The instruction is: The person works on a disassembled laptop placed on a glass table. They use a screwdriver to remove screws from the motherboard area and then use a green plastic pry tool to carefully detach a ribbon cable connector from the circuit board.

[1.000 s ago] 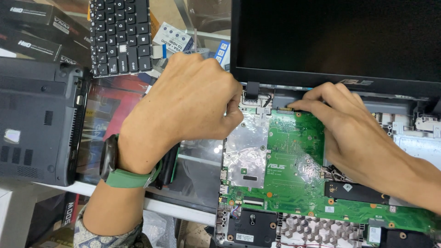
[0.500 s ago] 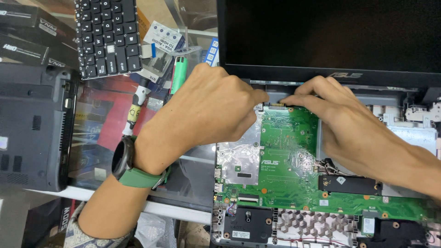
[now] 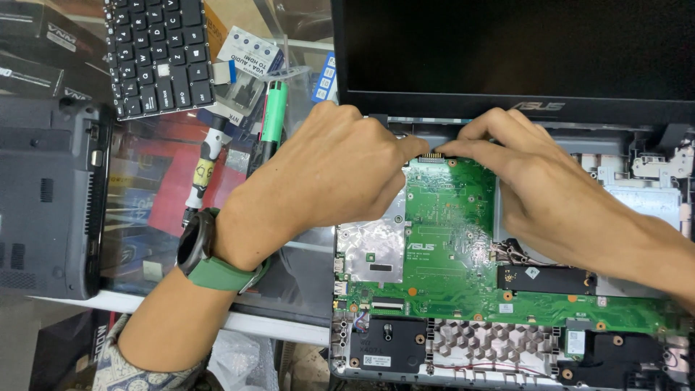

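Left of us sits a closed dark grey laptop [image 3: 47, 195] on the bench, with a loose black keyboard [image 3: 158, 54] above it and a green-bodied tool [image 3: 272, 116] lying beside a white-handled one [image 3: 203, 163]. Since half a second ago the view has swung a little; our hands have barely shifted, both still parked at the same spot. Our left hand [image 3: 326, 181], green watch strap [image 3: 221, 271] on the wrist, is curled with thumb and forefinger pinched toward the small connector [image 3: 431, 156] at the top edge of the green motherboard [image 3: 449, 246]. Our right hand [image 3: 536, 188] meets it from the other side, fingertips closed down on the same connector. Whether either hand actually grips a cable there we cannot tell; fingers hide it. Board sits in the open laptop chassis [image 3: 637, 170], below the dark screen [image 3: 507, 51]. Reads as fine work on that connector, still underway.
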